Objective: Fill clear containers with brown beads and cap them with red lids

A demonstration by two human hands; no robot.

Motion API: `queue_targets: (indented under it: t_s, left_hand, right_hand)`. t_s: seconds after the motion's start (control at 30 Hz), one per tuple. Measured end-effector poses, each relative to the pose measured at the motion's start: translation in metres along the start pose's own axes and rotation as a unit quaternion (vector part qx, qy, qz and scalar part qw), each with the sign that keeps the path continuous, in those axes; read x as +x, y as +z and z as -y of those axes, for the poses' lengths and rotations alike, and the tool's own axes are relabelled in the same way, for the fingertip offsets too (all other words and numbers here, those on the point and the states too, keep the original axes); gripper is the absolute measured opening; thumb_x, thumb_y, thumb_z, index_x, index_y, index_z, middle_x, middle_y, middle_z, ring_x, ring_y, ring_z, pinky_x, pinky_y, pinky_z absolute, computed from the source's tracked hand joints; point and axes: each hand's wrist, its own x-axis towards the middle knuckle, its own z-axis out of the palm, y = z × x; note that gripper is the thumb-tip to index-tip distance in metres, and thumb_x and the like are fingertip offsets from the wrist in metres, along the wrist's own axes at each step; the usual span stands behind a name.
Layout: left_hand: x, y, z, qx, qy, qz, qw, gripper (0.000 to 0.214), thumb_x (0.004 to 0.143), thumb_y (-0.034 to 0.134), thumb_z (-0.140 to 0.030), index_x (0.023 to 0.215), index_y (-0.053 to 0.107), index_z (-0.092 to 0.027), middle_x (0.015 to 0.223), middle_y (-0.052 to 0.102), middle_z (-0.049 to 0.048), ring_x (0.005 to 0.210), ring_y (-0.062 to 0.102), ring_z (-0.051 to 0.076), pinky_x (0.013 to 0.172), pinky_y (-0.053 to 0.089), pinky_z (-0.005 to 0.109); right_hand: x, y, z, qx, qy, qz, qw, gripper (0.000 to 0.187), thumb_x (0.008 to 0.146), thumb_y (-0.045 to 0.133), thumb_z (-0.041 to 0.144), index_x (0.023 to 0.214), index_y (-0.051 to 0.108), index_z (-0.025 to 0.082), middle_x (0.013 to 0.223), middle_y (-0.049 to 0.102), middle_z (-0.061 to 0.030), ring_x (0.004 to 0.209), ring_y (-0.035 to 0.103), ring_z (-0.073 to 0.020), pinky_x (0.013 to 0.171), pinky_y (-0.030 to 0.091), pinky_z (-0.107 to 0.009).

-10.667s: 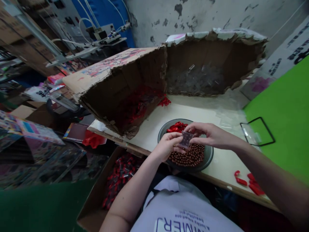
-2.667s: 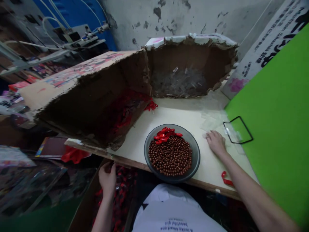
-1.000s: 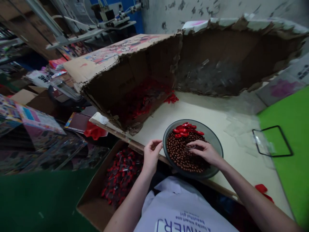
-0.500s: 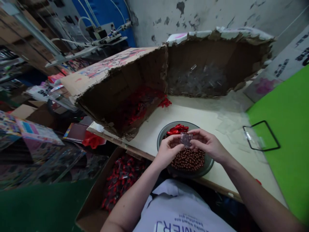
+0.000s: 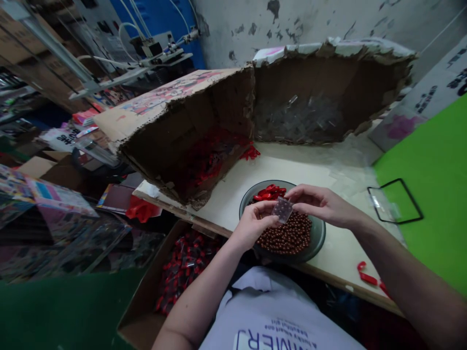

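Between my hands, above the bowl, is a small clear square plastic case, tilted, with dark dots showing in or through it. My left hand pinches its left and lower edge between thumb and fingers. At the upper right corner, the thumb and fingertips of my right hand close on it. The grey bowl beneath holds many shiny brown beads and, at its far side, a heap of red plastic pieces. My fingers hide part of the bowl's contents.
Two torn-open cardboard boxes stand behind: the left box holds red pieces, the right box clear plastic parts. Below left, a carton holds red-and-clear items. A black wire frame is at the right. Loose red pieces lie near the table edge.
The plastic case has turned from nearly level to tilted. My right hand has risen slightly and shifted right, and its forearm now uncovers red pieces near the table edge.
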Motion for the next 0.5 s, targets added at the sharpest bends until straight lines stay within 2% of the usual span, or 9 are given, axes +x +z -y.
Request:
queue_targets:
  t_s: [0.13,0.27,0.4,0.5]
  left_hand:
    - [0.0,-0.007,0.001,0.019,-0.011,0.025,0.999,0.036,0.066,0.074,-0.018,0.102,0.071,-0.015,0.088,0.071,0.0063,0.075,0.063,0.013,0.069,0.048,0.024]
    - [0.002,-0.015,0.002,0.048,-0.031,0.049,0.997,0.037,0.066,0.074,-0.018,0.102,0.071,-0.014,0.09,0.071,0.0064,0.074,0.062,0.013,0.07,0.048,0.024]
    - [0.003,-0.02,0.004,0.051,-0.048,0.062,0.996,0.038,0.066,0.073,-0.018,0.104,0.07,-0.014,0.087,0.071,0.0059,0.07,0.061,0.012,0.069,0.047,0.025]
    - [0.003,-0.023,0.006,0.04,-0.048,0.061,0.996,0.037,0.066,0.073,-0.018,0.103,0.07,-0.014,0.086,0.071,0.0052,0.069,0.061,0.011,0.068,0.047,0.024]
  right_hand:
    - [0.005,-0.005,0.009,-0.051,0.014,0.072,0.996,0.025,0.086,0.06,0.035,0.107,0.058,0.021,0.097,0.069,-0.0043,0.087,0.064,-0.0169,0.073,0.049,-0.028]
    - [0.012,-0.01,0.022,-0.149,0.038,0.15,0.977,0.026,0.087,0.057,0.038,0.107,0.059,0.022,0.095,0.069,-0.0033,0.083,0.063,-0.0176,0.07,0.047,-0.029]
    - [0.017,-0.012,0.023,-0.205,0.044,0.162,0.964,0.025,0.084,0.059,0.041,0.098,0.06,0.021,0.09,0.068,-0.0026,0.078,0.061,-0.0169,0.066,0.044,-0.028]
    - [0.018,-0.012,0.017,-0.19,0.05,0.155,0.968,0.022,0.082,0.061,0.04,0.09,0.059,0.019,0.083,0.066,-0.0017,0.073,0.059,-0.015,0.062,0.042,-0.026]
